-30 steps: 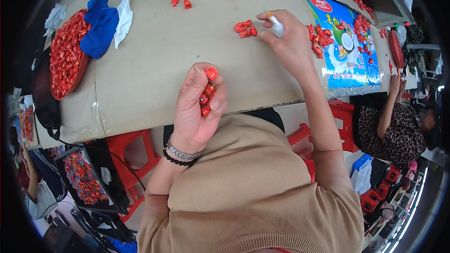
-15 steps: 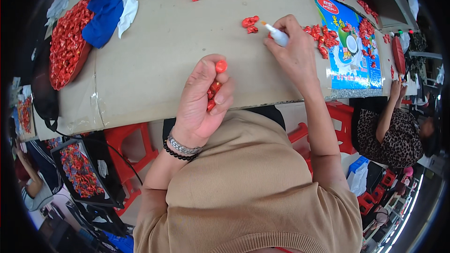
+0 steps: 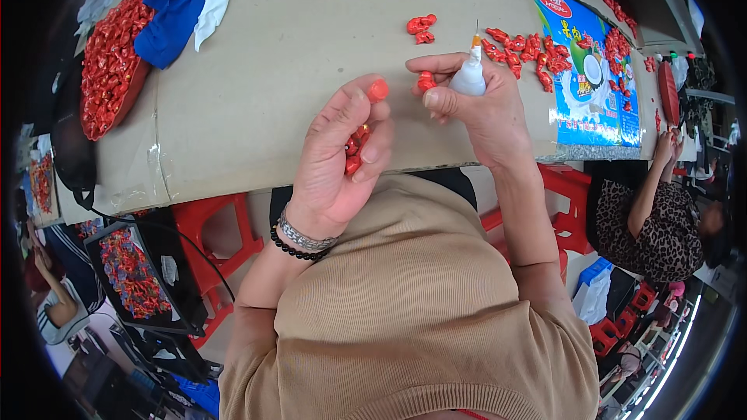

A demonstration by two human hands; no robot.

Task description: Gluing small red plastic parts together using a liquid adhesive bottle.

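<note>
Between the thumb and forefinger of my left hand (image 3: 336, 148) is a small round red piece (image 3: 378, 91), its flat face outward. Several glossy red figure pieces (image 3: 355, 148) lie in the palm under the curled fingers. My right hand (image 3: 490, 109) grips a white squeeze bottle (image 3: 468, 76) with a thin needle tip and orange collar, needle up. The thumb and fingertips of that hand also pinch a small red figure piece (image 3: 426, 81), a short gap from the left hand. Both hands are above the near part of the table.
The table (image 3: 257, 85) carries loose red pieces (image 3: 421, 28) and more beside a blue printed sheet (image 3: 572, 89). At left stand a heaped red tray (image 3: 117, 62) and a blue cloth (image 3: 167, 19). Red stools (image 3: 218, 241) are below. A co-worker (image 3: 650, 210) sits at right.
My right hand has come closer to my left, the bottle turning needle up. A red figure piece now shows in its fingertips. My left hand has risen slightly, still holding its pieces.
</note>
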